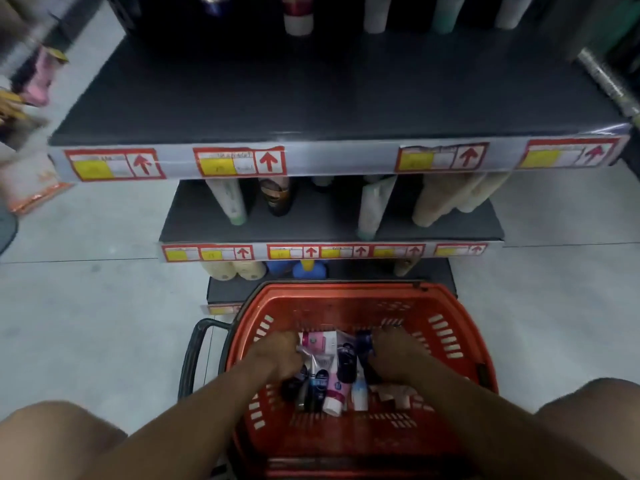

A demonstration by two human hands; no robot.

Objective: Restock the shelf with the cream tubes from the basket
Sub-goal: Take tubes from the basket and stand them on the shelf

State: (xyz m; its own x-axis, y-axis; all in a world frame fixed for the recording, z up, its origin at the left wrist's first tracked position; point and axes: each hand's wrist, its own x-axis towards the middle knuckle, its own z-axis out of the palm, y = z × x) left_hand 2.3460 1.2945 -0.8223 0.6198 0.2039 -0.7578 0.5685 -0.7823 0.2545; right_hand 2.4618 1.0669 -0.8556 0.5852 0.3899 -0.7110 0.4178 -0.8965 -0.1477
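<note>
Red basket (460, 327), both hands curled among cream tubes (332, 386), left hand (277, 355), right hand (398, 351)

A red basket (460, 327) of cream tubes (334, 382) sits on the pale floor (86, 323) before dark shelves (311, 95).

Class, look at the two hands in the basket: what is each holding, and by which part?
Both hands, left and right, are down among the cream tubes in the red basket. Whether either grips one cannot be told.
</note>
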